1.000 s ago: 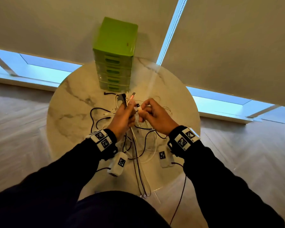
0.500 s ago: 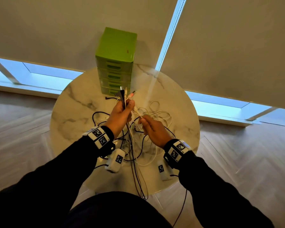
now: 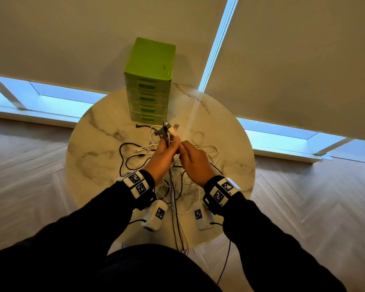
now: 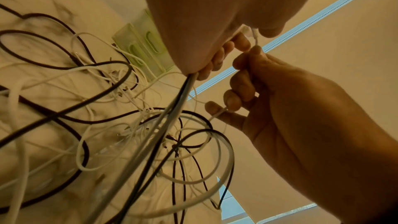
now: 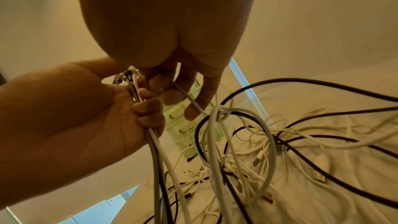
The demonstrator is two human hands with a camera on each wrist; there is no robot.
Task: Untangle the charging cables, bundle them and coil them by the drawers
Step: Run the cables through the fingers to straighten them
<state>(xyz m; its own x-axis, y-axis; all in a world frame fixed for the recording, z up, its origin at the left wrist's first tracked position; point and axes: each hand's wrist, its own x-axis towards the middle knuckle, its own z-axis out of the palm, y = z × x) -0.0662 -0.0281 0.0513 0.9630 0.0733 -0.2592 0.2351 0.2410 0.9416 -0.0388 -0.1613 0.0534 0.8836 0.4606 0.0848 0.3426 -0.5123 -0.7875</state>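
- The bench (image 3: 230, 169), a round marble top, carries the green drawers (image 3: 150, 85) at its far edge, marking the coiling spot.
- Tangled black and white cables (image 3: 200, 148) sprawl mid-bench.
- Left hand (image 3: 162, 157) fists several cable ends upright, gathering a bundle.
- Right hand (image 3: 195, 161) pinches one thin white cable (image 4: 217, 114), seemingly feeding it in.

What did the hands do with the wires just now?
The right hand came back up beside the left hand, bringing a white cable pinched in its fingers to the plug ends. The left hand still grips its bundle of cables with the plugs pointing up. The green drawers and the tangle on the table have not moved.
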